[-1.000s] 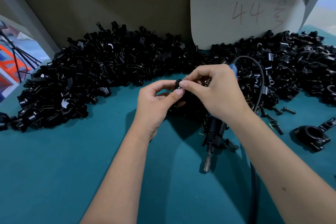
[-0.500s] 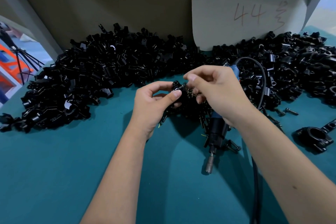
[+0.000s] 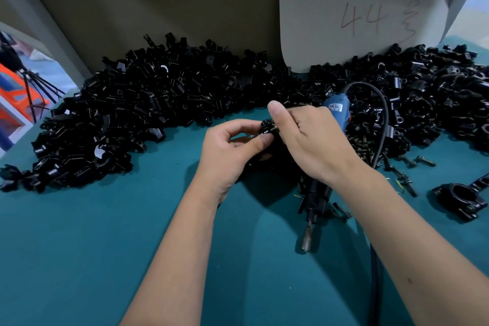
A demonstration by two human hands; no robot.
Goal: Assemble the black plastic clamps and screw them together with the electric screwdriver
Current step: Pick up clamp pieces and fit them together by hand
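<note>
My left hand (image 3: 230,151) pinches a small black plastic clamp (image 3: 267,126) between thumb and forefinger, just above the teal table. My right hand (image 3: 312,137) meets it from the right, fingers curled at the clamp with the thumb raised; whatever it holds there is hidden. Under my right wrist lies the electric screwdriver (image 3: 316,196), blue body pointing away, its metal bit (image 3: 307,241) aimed toward me, with neither hand on it.
Big heaps of black clamp parts (image 3: 148,103) run along the back wall and the far right (image 3: 428,98). Loose screws (image 3: 407,167) and an assembled clamp (image 3: 460,197) lie at the right. The screwdriver's black cable (image 3: 378,119) loops behind my right hand. A white card (image 3: 365,16) leans on the wall.
My right hand has turned: its thumb lifted off the clamp and now sticks up, uncovering more of the blue screwdriver body. My left hand keeps its pinch in about the same place.
</note>
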